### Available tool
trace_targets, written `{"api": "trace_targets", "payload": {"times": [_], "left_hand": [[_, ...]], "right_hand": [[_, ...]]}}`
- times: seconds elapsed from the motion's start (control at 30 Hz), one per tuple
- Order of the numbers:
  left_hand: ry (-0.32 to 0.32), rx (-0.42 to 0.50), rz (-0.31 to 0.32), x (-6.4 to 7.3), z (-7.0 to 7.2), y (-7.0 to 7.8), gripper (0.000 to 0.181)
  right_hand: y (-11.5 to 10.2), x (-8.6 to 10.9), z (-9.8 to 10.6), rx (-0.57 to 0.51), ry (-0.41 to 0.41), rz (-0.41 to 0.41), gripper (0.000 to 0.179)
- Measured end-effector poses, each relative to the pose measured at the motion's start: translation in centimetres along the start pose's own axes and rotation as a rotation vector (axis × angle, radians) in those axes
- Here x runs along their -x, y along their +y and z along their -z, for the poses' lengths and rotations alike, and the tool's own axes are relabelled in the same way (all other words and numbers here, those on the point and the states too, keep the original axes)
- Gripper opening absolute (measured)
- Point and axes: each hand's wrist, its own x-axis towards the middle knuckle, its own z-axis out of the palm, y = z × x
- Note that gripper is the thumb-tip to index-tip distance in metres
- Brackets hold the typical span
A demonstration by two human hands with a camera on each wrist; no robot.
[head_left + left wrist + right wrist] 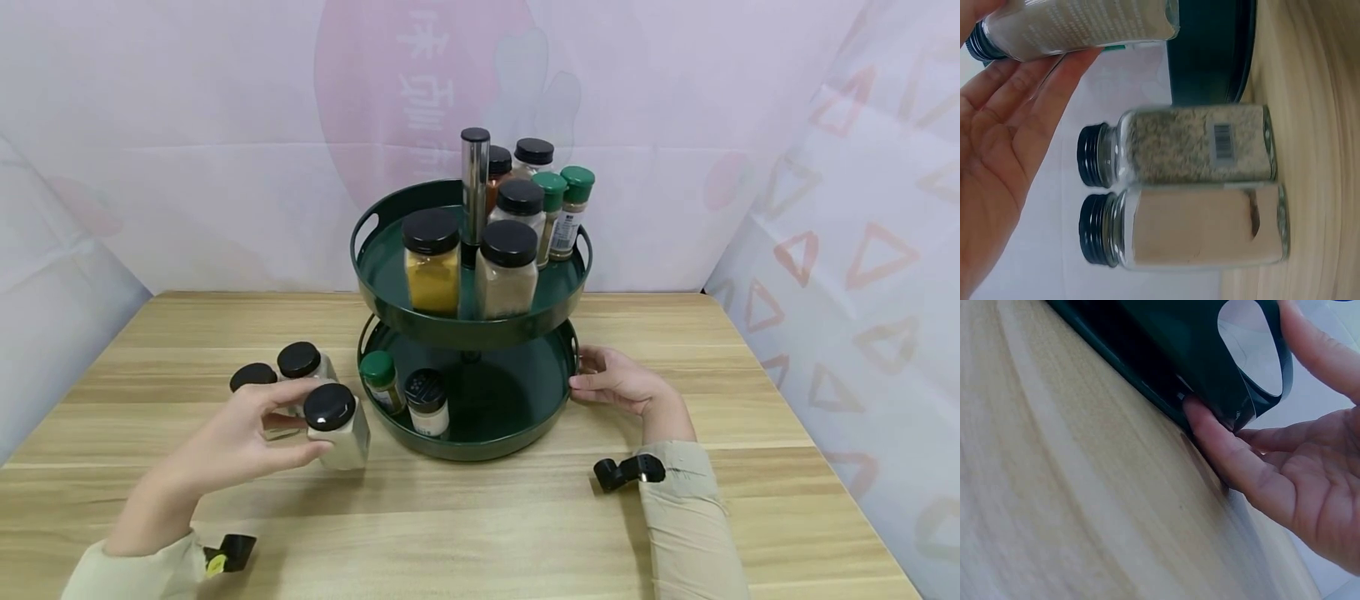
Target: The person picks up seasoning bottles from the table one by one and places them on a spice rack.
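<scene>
My left hand [232, 433] grips a square glass spice jar [341, 437] with a black lid, left of the rack's lower tier. In the left wrist view, printed lettering runs along this jar [1085, 28]. Just behind it stand two more black-lidded jars, one with speckled contents [1197, 144] and one with a beige filling [1204, 228]. My right hand [611, 385] holds the right side of the dark green two-tier rack [517, 417] at its lower tray. In the right wrist view, its fingers [1222, 447] lie at the tray's base, beside the oval handle cutout.
The upper tray [465, 333] carries several jars, among them a yellow-filled one [432, 279] and green-capped bottles [567, 221], around a metal post [476, 183]. On the lower tray's left stand a green-capped bottle [381, 383] and a small black-capped shaker [427, 408]. A fabric backdrop hangs behind the wooden table [480, 533].
</scene>
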Motion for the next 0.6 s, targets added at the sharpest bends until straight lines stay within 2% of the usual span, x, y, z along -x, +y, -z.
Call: {"api": "trace_targets", "payload": {"times": [0.23, 0.47, 0.6], "left_hand": [[-0.024, 0.066, -0.053, -0.4, -1.0, 0.2, 0.053], [-0.053, 0.039, -0.066, -0.8, -1.6, 0.6, 0.054], [-0.069, 0.063, -0.091, -1.3, -1.9, 1.0, 0.055]], "right_hand": [[-0.3, 0.1, -0.2, 0.007, 0.004, -0.011, 0.089], [-0.1, 0.0, -0.1, 0.03, 0.008, -0.022, 0.088], [0.0, 0.1, 0.0, 0.039, 0.017, -0.025, 0.088]]}}
